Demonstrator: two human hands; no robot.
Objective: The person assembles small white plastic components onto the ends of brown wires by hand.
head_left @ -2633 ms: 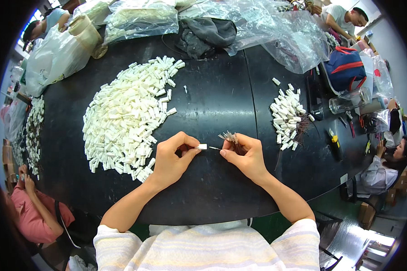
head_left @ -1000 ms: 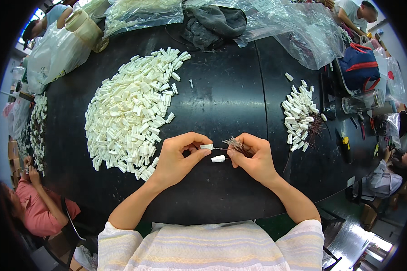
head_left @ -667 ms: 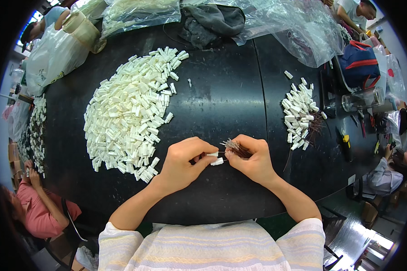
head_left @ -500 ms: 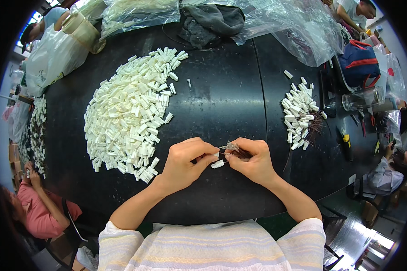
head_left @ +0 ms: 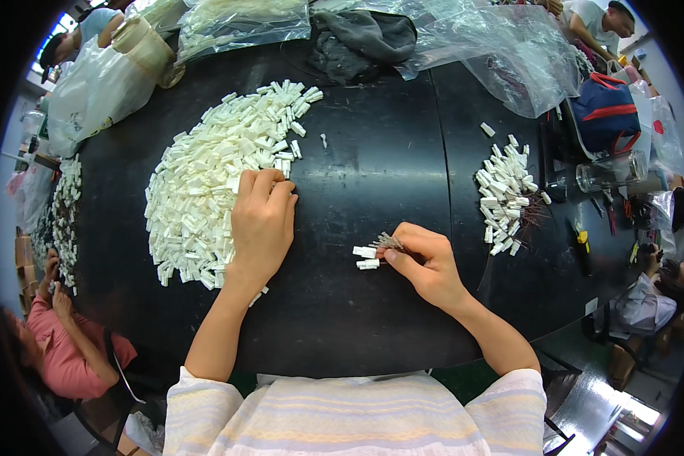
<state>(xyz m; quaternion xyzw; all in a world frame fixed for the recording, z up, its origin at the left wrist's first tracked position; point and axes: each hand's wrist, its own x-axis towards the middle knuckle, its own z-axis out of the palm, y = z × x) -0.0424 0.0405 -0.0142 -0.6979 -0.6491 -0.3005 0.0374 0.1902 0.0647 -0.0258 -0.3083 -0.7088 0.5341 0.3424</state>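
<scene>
Left hand (head_left: 263, 220): sat palm down over the right edge of the big pile, fingers bent into the pieces.
Left grip: couldn't tell if it was apart or closed on a piece; the back of the hand hid the fingertips.
Big pile (head_left: 197, 182): white connector pieces, heaped left of centre, lay under and left of the left grip.
Right hand (head_left: 425, 264): was held over the near half of the bench (head_left: 357, 319), well apart from the left.
Right grip: thumb and fingers were clamped together on the wire bundle.
Wire bundle (head_left: 388, 242): tips fanned out up and left past the fingers; the rest was hidden in the hand.
Upper connector (head_left: 365, 251): white, was just left of the right grip, close by the wire tips.
Lower connector (head_left: 368, 264): white, lay just nearer the wearer than the upper one, left of the thumb.
Small pile (head_left: 501, 190): white pieces with dark reddish wires, lay right of the right hand, apart from it.
Yellow-and-black tool (head_left: 583, 242): lay right of the small pile.
Far edge: grey cloth (head_left: 366, 38) was bunched beside clear plastic (head_left: 513, 61).
</scene>
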